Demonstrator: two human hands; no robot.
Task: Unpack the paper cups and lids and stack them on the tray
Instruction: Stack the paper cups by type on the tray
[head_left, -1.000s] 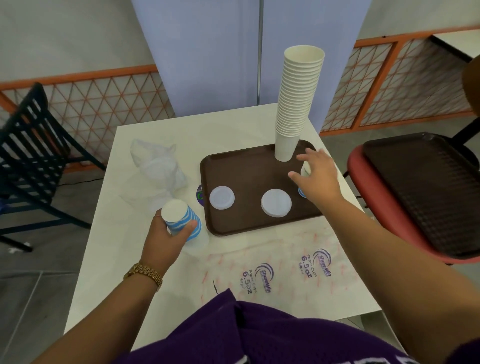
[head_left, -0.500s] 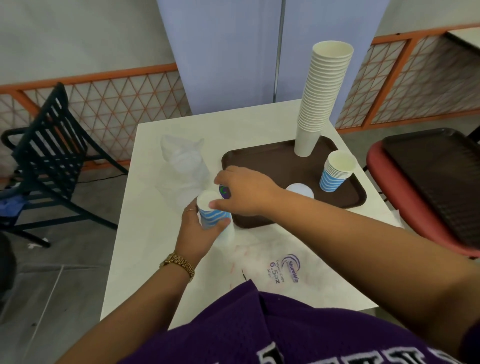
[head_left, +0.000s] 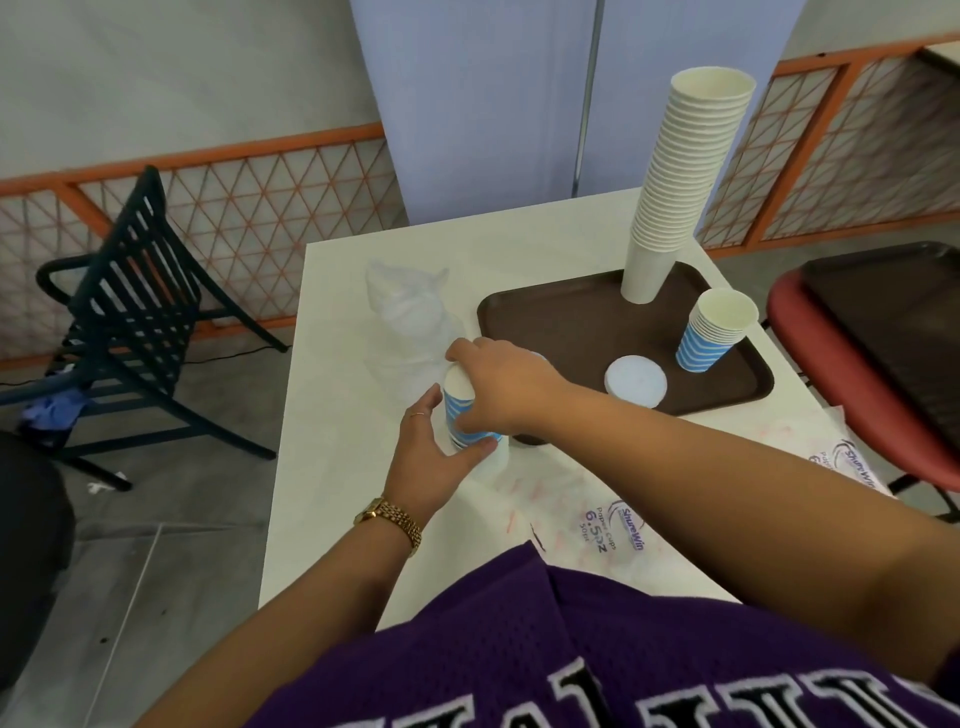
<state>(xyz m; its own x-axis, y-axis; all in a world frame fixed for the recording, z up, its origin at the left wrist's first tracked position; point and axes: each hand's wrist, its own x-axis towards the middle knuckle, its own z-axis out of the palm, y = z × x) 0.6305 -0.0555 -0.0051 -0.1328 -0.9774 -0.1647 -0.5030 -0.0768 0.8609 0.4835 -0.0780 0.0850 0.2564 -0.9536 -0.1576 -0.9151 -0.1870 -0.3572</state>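
Brown plastic, the tray (head_left: 582, 317) now carries a short blue-striped stack of cups (head_left: 714, 332) at its right edge beside the tall white stack (head_left: 680, 176) and a white lid (head_left: 635, 381), so one batch has just been delivered. Having let go of that stack a second ago, the right hand (head_left: 506, 387) has crossed back and curls over the striped cups (head_left: 462, 415) off the tray's left corner, which the left hand (head_left: 428, 457) still grips from below; probably another handful is about to follow.
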